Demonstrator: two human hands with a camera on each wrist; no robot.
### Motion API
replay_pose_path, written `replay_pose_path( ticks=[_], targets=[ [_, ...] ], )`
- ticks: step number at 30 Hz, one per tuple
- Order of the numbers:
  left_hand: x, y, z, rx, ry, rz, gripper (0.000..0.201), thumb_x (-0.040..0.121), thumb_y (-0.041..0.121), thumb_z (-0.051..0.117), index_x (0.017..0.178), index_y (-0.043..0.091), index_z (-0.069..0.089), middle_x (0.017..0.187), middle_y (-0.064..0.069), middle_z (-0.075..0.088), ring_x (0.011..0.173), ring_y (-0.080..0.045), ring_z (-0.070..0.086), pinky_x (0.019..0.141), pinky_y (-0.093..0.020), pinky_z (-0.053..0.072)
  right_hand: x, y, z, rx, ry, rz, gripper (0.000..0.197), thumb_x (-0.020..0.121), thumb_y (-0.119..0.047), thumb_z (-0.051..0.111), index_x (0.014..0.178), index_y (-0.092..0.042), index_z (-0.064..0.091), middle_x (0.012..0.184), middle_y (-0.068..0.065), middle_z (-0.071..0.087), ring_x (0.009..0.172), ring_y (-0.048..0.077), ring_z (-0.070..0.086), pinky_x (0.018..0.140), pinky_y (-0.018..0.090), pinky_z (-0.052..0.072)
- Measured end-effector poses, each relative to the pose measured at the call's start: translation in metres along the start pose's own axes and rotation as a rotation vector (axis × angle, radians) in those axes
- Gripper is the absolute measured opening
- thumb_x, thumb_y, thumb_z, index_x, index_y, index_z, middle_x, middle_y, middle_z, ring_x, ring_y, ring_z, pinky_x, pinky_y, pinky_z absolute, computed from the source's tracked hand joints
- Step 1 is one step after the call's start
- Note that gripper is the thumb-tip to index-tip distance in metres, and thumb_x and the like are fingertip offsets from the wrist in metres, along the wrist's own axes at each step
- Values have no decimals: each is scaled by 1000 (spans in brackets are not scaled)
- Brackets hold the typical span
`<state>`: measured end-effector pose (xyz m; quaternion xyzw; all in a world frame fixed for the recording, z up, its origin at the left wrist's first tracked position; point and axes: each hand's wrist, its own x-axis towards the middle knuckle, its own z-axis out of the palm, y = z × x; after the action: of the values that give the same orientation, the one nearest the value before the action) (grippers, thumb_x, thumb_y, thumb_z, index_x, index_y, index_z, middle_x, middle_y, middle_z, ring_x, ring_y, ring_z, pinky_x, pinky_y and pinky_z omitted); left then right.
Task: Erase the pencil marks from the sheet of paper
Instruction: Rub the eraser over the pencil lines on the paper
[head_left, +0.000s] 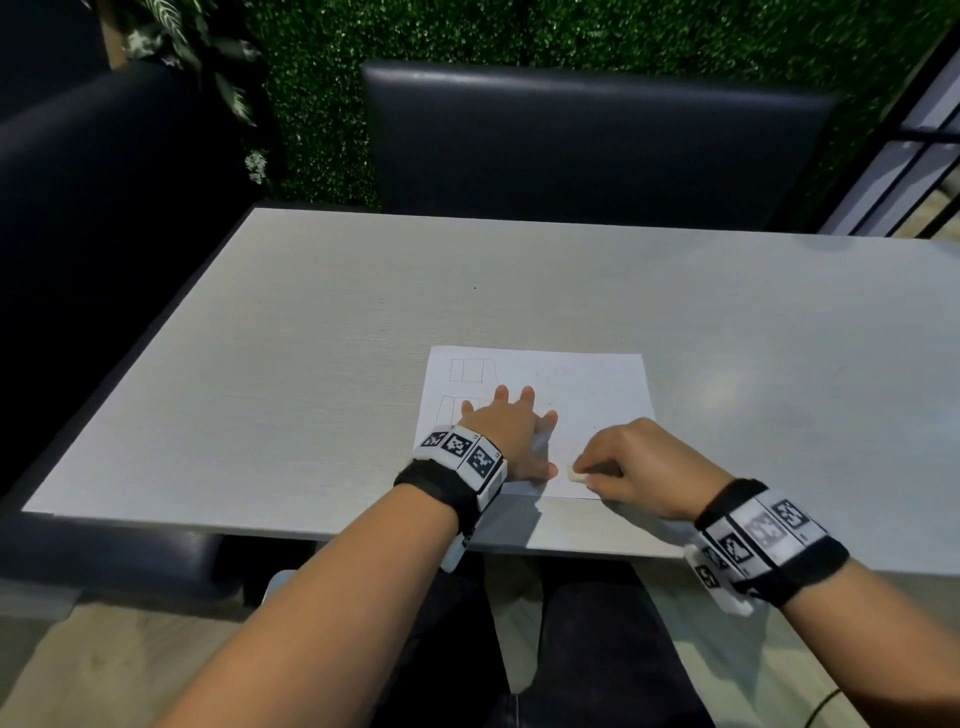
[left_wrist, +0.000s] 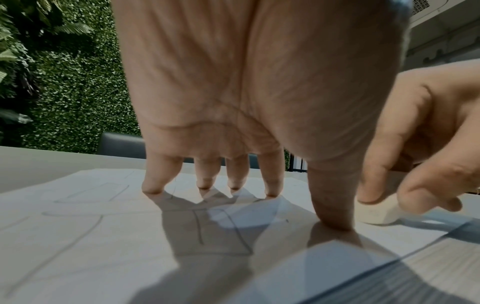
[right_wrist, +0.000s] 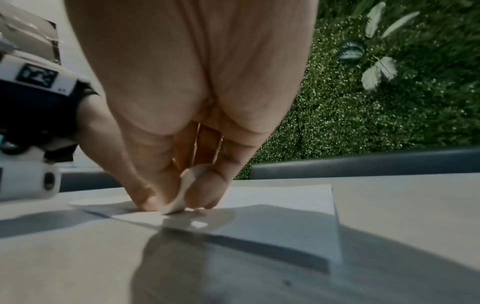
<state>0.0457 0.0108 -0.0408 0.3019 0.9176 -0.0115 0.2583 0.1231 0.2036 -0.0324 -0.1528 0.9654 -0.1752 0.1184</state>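
Note:
A white sheet of paper (head_left: 592, 395) lies near the front edge of the grey table (head_left: 311, 338). Faint pencil rectangles (head_left: 470, 370) show on its left half. My left hand (head_left: 511, 431) presses the sheet flat with spread, straight fingers (left_wrist: 271, 185), thumb down near the front edge. My right hand (head_left: 631, 462) pinches a small white eraser (head_left: 574, 474) and holds it against the paper's front edge, just right of the left thumb. The eraser (right_wrist: 182, 197) sits between thumb and fingertips, touching the sheet (right_wrist: 272, 205). Pencil lines (left_wrist: 198, 228) lie under the left palm.
Dark upholstered chairs (head_left: 587, 145) stand behind and left of the table, against a green hedge wall (head_left: 519, 31). A black railing (head_left: 914, 156) is at the far right. The table's near edge (head_left: 545, 545) is close to my wrists.

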Motion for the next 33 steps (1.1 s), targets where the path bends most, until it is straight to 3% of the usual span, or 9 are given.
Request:
replay_pose_path(
  ticks=[2, 4, 6, 13, 18, 22, 25, 29, 33],
  targets=[
    [1, 0, 1, -6, 3, -2, 72, 92, 60, 61, 152, 30, 33, 164, -6, 16, 151, -36, 16, 113, -68, 28, 2, 1, -1, 11, 19, 7, 20, 93, -24, 68, 110, -23, 79, 106, -9, 76, 91, 1, 62, 82, 14, 47],
    [3, -1, 2, -8, 10, 1, 71, 92, 60, 61, 151, 30, 34, 164, -5, 16, 150, -36, 16, 112, -69, 29, 16, 8, -6, 34, 103, 66, 20, 94, -24, 67, 109, -23, 79, 107, -7, 77, 93, 6, 66, 86, 21, 53],
    [3, -1, 3, -3, 3, 6, 72, 93, 60, 60, 153, 32, 32, 165, -4, 14, 151, -36, 13, 112, -70, 28, 25, 12, -12, 52, 131, 108, 20, 94, -25, 68, 111, -22, 79, 109, -5, 77, 95, 6, 66, 88, 22, 51],
    [3, 0, 1, -1, 0, -7, 73, 93, 60, 60, 154, 31, 32, 166, -5, 13, 152, -37, 12, 114, -69, 26, 0, 0, -4, 35, -17, 52, 20, 93, -29, 68, 109, -25, 79, 103, -9, 76, 87, 3, 64, 83, 23, 53],
    [2, -1, 2, -12, 6, 6, 73, 92, 59, 63, 153, 30, 33, 165, -5, 15, 151, -37, 15, 113, -70, 27, 29, 11, -19, 22, 116, 97, 16, 94, -29, 67, 97, -24, 82, 91, -7, 79, 85, 9, 70, 82, 28, 56],
    [3, -1, 2, -3, 14, 3, 72, 91, 60, 64, 151, 30, 35, 163, -5, 17, 150, -37, 17, 110, -70, 30, 16, 8, -10, 4, 74, 96, 17, 94, -27, 65, 97, -25, 81, 89, -7, 77, 80, 8, 67, 78, 31, 57],
    [3, 0, 2, 10, 9, -5, 71, 91, 61, 63, 149, 30, 35, 161, -5, 20, 148, -37, 20, 109, -69, 32, 1, 0, 0, -9, 15, 36, 20, 93, -24, 64, 106, -24, 79, 98, -9, 76, 89, 9, 67, 81, 29, 55],
    [2, 0, 0, -5, 10, -4, 69, 92, 59, 63, 148, 30, 36, 159, -5, 21, 147, -36, 21, 109, -69, 32, 23, 7, -12, 22, 94, 84, 17, 95, -29, 66, 101, -25, 81, 92, -6, 77, 84, 9, 68, 82, 33, 58],
    [2, 0, 1, -6, 5, -10, 69, 92, 60, 63, 148, 31, 35, 162, -5, 18, 149, -37, 18, 111, -69, 30, 21, 3, -14, 12, 76, 76, 18, 95, -28, 65, 102, -21, 81, 93, -4, 78, 86, 12, 68, 83, 34, 56]
  ],
)
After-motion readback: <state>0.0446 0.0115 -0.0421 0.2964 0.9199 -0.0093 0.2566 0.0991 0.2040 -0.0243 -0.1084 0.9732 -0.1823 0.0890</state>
